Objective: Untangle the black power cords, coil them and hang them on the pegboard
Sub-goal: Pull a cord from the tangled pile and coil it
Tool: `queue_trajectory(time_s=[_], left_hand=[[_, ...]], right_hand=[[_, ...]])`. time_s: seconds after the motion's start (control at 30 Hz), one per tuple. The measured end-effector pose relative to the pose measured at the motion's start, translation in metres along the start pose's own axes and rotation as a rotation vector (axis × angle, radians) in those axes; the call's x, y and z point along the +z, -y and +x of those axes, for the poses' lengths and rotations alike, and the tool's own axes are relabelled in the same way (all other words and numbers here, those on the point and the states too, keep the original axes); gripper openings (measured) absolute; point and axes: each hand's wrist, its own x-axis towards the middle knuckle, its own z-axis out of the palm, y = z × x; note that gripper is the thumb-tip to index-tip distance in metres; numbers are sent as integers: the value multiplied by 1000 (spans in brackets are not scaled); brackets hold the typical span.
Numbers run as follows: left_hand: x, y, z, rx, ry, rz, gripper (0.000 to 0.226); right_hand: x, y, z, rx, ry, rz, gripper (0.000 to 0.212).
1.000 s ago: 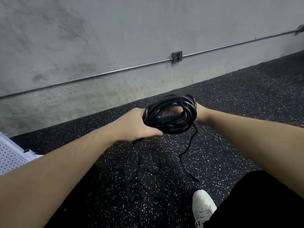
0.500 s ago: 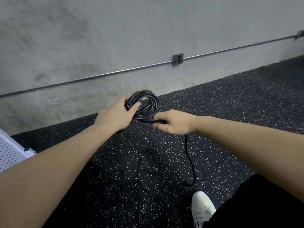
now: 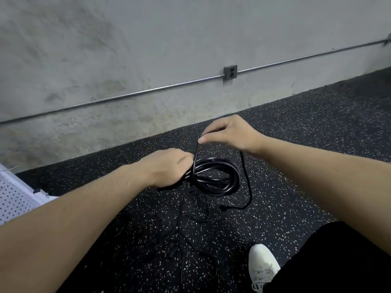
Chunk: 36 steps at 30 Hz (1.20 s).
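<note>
Left hand (image 3: 167,168) grips coil (image 3: 215,176); right hand (image 3: 228,132) pinches cord tail (image 3: 195,157) rising straight above coil's left edge.

Bare forearms, black trousers (image 3: 338,261), white laced sneaker (image 3: 263,266).

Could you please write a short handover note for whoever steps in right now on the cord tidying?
Left hand grips the coiled black cord at its left side, held above the floor.
Right hand pinches the coil's loose tail, lifted above the coil; the tail's plug end hangs low near the floor.
Done: most of this cord is coiled.
Left: wrap or tuck the tail, then hang the coil on the white pegboard, seen at the left edge. More tangled cords lie on the speckled floor by the white shoe; these need untangling, coiling and hanging.
</note>
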Motion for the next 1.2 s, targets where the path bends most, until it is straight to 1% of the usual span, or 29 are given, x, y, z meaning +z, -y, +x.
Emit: queue_trajectory(time_s=[0.07,0.1,0.17,0.23,0.27,0.3,0.33,0.37,0.4,0.43,0.47,0.5,0.6,0.63,0.67,0.73,0.8,0.83,0.87,0.97,1.03,1.1,1.17,1.2], left_hand=[[-3,0,-1,83,-57,-144,50],[-3,-1,-1,106,-70,-197,48],[1,-2,-2,119,-114,-306,46],[4,-2,-1,99,-169,-376,45],[4,-1,1,63,-190,-419,39],[3,0,3,17,-213,-459,33],[1,4,6,-27,-235,-487,31],[-1,9,8,-61,-271,-491,36],[-2,15,9,-86,-317,-454,44],[-3,20,9,-107,-357,-380,49],[-3,25,9,-130,-381,-288,50],[-3,30,8,-162,-389,-186,50],[0,37,10,-320,-358,76,52],[3,36,11,-372,-344,128,54],[6,36,11,-404,-329,177,55],[13,33,9,-406,-286,276,53],[18,27,10,-369,-247,369,48],[19,24,10,-341,-236,406,46],[20,20,10,-313,-227,429,45],[21,10,10,-226,-187,420,44],[19,7,8,-147,-178,398,41],[15,6,4,-25,-180,385,42],[9,4,0,90,-165,404,54],[8,1,-3,113,-166,402,59]], right_hand=[[-2,-6,4,55,-11,61,12],[-4,-10,3,100,17,106,11],[-4,-21,-3,162,132,127,16],[-1,-34,-13,158,232,18,9],[1,-38,-17,170,267,-22,19],[4,-39,-22,222,286,-59,32],[5,-42,-23,287,294,-97,39],[5,-43,-24,335,287,-152,45],[6,-45,-24,345,292,-196,50],[7,-44,-23,327,293,-240,54],[8,-42,-24,271,306,-294,54],[11,-39,-25,200,329,-364,50],[19,-29,-27,28,457,-570,24],[22,-26,-26,-28,483,-660,22],[25,-22,-23,-100,485,-765,26],[28,-18,-20,-247,463,-929,33],[28,-11,-19,-361,413,-973,33],[26,-9,-17,-391,377,-961,33],[24,-6,-16,-382,332,-926,31],[20,-4,-13,-245,173,-686,25],[16,-6,-9,-146,83,-529,24],[13,-6,-5,-84,60,-400,28],[12,-4,-2,-46,91,-316,31],[13,-3,-1,-31,119,-276,28]])
